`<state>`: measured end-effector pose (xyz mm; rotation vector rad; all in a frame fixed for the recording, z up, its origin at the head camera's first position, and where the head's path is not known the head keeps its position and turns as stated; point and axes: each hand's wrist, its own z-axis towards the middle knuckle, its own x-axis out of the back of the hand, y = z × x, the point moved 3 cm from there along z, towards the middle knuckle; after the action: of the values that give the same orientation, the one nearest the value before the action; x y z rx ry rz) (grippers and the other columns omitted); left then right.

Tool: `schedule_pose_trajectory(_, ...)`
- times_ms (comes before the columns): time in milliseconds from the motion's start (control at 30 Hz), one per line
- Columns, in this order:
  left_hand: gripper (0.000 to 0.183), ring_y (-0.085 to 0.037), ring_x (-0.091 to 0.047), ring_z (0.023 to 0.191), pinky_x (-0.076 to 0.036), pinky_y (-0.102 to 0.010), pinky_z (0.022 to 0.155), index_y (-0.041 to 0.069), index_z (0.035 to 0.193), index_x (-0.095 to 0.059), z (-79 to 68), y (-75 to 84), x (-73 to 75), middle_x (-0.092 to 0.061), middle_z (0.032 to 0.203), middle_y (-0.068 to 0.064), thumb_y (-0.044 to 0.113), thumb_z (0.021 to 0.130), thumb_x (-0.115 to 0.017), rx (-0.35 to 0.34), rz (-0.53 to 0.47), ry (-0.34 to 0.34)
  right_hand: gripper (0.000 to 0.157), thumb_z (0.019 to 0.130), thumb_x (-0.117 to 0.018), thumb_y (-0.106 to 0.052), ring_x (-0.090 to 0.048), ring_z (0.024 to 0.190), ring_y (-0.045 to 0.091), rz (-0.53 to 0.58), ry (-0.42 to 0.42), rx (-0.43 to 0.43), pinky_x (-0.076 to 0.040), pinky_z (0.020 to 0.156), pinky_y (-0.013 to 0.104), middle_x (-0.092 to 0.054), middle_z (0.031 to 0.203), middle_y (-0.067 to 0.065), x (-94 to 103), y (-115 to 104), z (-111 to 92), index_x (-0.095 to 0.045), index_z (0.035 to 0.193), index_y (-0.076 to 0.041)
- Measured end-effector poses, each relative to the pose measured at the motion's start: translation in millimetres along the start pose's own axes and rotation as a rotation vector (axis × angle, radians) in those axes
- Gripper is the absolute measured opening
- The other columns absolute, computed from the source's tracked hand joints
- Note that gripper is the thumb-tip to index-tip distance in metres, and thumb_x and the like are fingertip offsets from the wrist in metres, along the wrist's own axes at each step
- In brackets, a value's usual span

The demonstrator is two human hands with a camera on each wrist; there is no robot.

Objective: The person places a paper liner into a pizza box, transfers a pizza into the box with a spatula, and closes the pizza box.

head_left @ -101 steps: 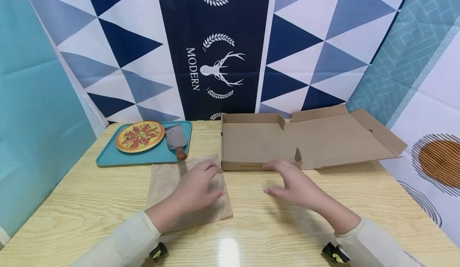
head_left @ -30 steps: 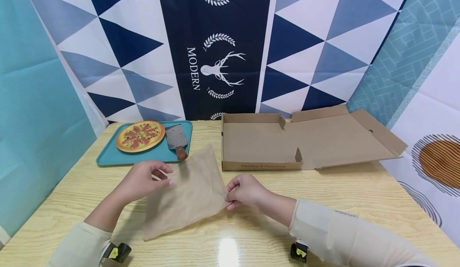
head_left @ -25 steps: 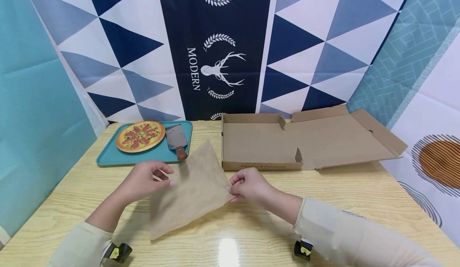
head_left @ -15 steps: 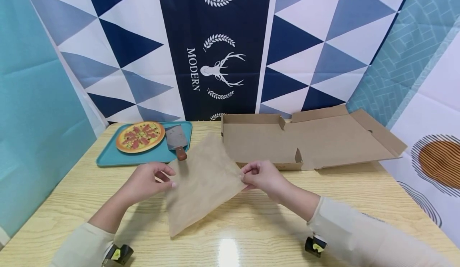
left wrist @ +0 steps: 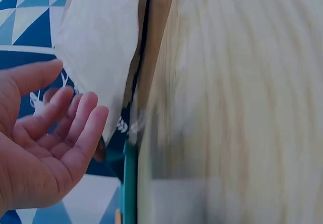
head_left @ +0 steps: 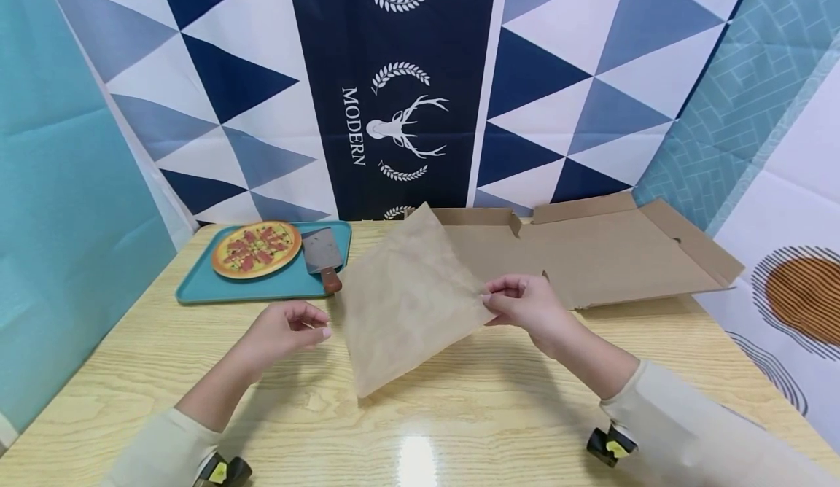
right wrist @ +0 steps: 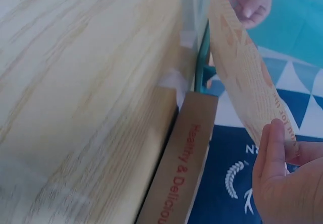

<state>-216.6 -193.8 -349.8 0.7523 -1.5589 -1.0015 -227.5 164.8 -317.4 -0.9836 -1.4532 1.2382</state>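
Observation:
My right hand (head_left: 528, 308) pinches one corner of a thin brown sheet of paper (head_left: 410, 301) between thumb and fingers. The sheet hangs slanted over the table, overlapping the left part of an open cardboard pizza box (head_left: 610, 254) in the head view. Printing shows on the paper's other side (right wrist: 242, 57) in the right wrist view. My left hand (head_left: 282, 337) hovers left of the sheet, fingers loosely bent and holding nothing. In the left wrist view its fingertips (left wrist: 98, 115) overlap the sheet's edge.
A teal tray (head_left: 197, 283) at the back left carries a pizza (head_left: 256, 250) and a spatula (head_left: 321, 250) with a wooden handle, which sticks out toward the front. The box's lid lies folded out to the right. A patterned cloth (head_left: 394, 49) hangs behind the table.
Both hands were over the flat sheet at first. My right hand took its right corner, then lifted it up and rightward toward the box. My left hand shifted left, then slightly back right.

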Motion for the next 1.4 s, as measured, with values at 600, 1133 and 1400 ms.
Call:
schedule_pose_trajectory(600, 0.054, -0.03, -0.061, 0.113, -0.05, -0.042, 0.095, -0.015, 0.143, -0.027, 14.8, 9.5, -50.8, -0.054, 0.129, -0.026, 0.006, 0.101, -0.051, 0.158, -0.665, -0.176, 0.026, 0.095, -0.056, 0.003, -0.068, 0.081, 0.013, 0.109, 0.076, 0.02, -0.058, 0.076, 0.028, -0.067, 0.089, 0.004, 38.3, -4, -14, -0.052, 0.115, 0.019)
schedule_pose_trajectory(1133, 0.046, -0.005, -0.062, 0.077, -0.053, -0.017, 0.063, -0.01, 0.137, -0.045, 33.0, 35.5, -77.5, -0.068, 0.088, -0.002, -0.004, 0.093, -0.059, 0.139, -0.623, 0.114, 0.013, 0.094, -0.058, 0.002, -0.066, 0.082, 0.011, 0.146, 0.124, -0.023, -0.058, 0.075, 0.027, -0.06, 0.093, 0.007, 52.3, 10, -23, -0.057, 0.105, 0.01)
schedule_pose_trajectory(1400, 0.041, -0.01, -0.065, 0.086, -0.056, -0.026, 0.077, -0.008, 0.129, -0.055, 39.5, 49.8, -72.3, -0.071, 0.096, -0.008, 0.0, 0.09, -0.065, 0.146, -0.53, 0.203, 0.006, 0.094, -0.059, 0.002, -0.065, 0.081, 0.011, 0.195, 0.128, 0.011, -0.058, 0.074, 0.028, -0.061, 0.094, 0.004, 58.6, 10, -23, -0.064, 0.098, 0.001)
